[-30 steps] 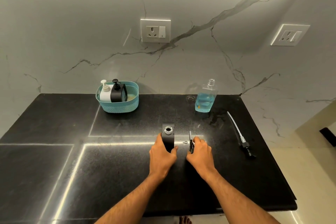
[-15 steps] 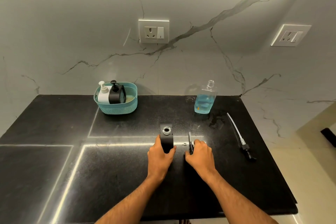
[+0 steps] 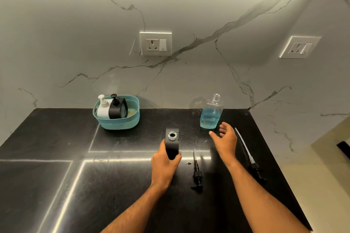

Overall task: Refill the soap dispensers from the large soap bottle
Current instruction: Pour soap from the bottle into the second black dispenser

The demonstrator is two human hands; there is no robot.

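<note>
— Where is the dispenser you are filling?

— My left hand (image 3: 164,166) grips the black soap dispenser (image 3: 172,143) low on its body, thumb on its left side and fingers curled round the right. It stands upright on the black countertop (image 3: 56,176), its open neck uncovered at the top.

— And your right hand?

— My right hand (image 3: 226,139) hovers over the counter with fingers loosely spread and holding nothing. It is just beside the clear bottle of blue soap (image 3: 211,113), which stands upright and uncapped near the marble wall (image 3: 75,43). My fingertips (image 3: 223,125) are close to the bottle's lower right corner; I cannot tell whether they touch it.

— Where are the pumps?

— A black pump head (image 3: 197,174) lies flat on the counter between my two forearms, just right of my left hand, with its tube pointing away from me. A tiny pale piece (image 3: 188,162) lies beside it. A second pump with a long clear tube (image 3: 250,157) lies to the right of my right wrist, near the counter's right edge.

— Anything else up there?

— A teal basket (image 3: 121,125) sits at the back left, well apart from my hands, holding a white dispenser (image 3: 103,108) and a black dispenser with its pump on (image 3: 116,108), side by side.
</note>
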